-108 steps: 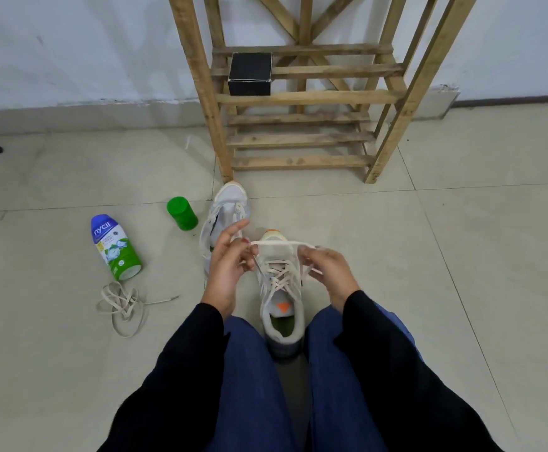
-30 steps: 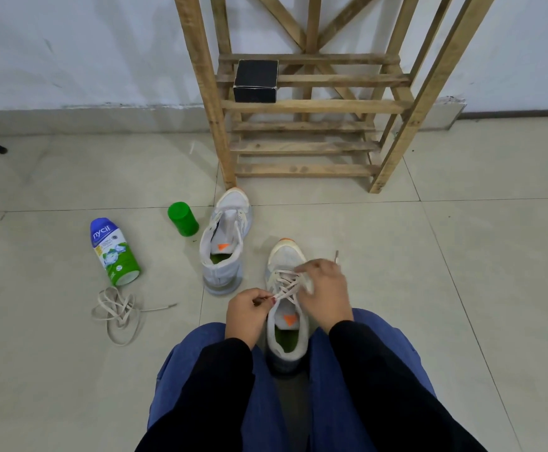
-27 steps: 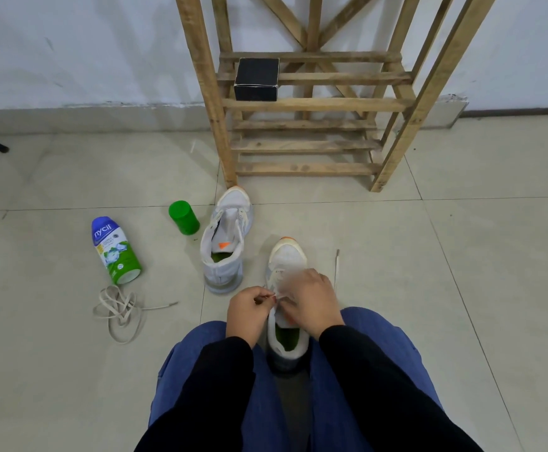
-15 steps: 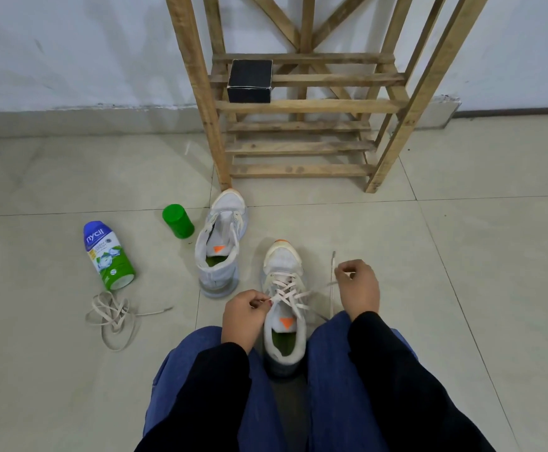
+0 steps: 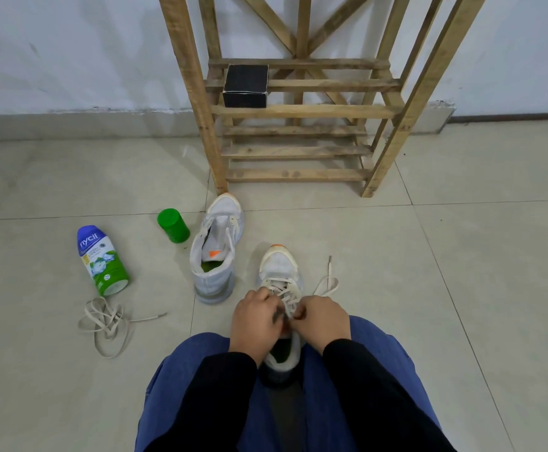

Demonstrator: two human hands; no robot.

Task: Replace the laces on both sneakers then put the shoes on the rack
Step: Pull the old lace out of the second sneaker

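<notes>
Pale beige floor tiles (image 5: 429,288) fill the view and meet a white wall at the far edge. I am seated low, looking down past my blue-jeaned knees (image 5: 201,370) and black sleeves (image 5: 363,386).

Between my knees stands the near sneaker (image 5: 279,265), white with an orange-tipped toe pointing away from me. A cream lace (image 5: 287,295) criss-crosses its upper. My left hand (image 5: 254,321) and right hand (image 5: 323,318) meet over the tongue, knuckles up and nearly touching. The fingers (image 5: 300,309) of both hands are curled in tight, pinching the lace between them. The lace's free end (image 5: 326,282) loops out onto the tiles just right of the toe.

Just to the left and farther from me stands the far sneaker (image 5: 215,252), upright with its heel toward me. Its open mouth shows a green insole and an orange tab. Its toe sits near the front left leg of the wooden rack (image 5: 298,112), which stands against the wall. Both sneakers are on the floor in front of the rack.

A black box (image 5: 245,86) sits at the left of one of the rack's slatted shelves. A green cap (image 5: 173,225) stands on the tiles just beside the far sneaker, on its left. Farther left, a white, green and blue bottle (image 5: 101,259) lies on its side. A loose lace (image 5: 106,321) lies tangled on the tiles near the bottle's base, on the side closer to me.
</notes>
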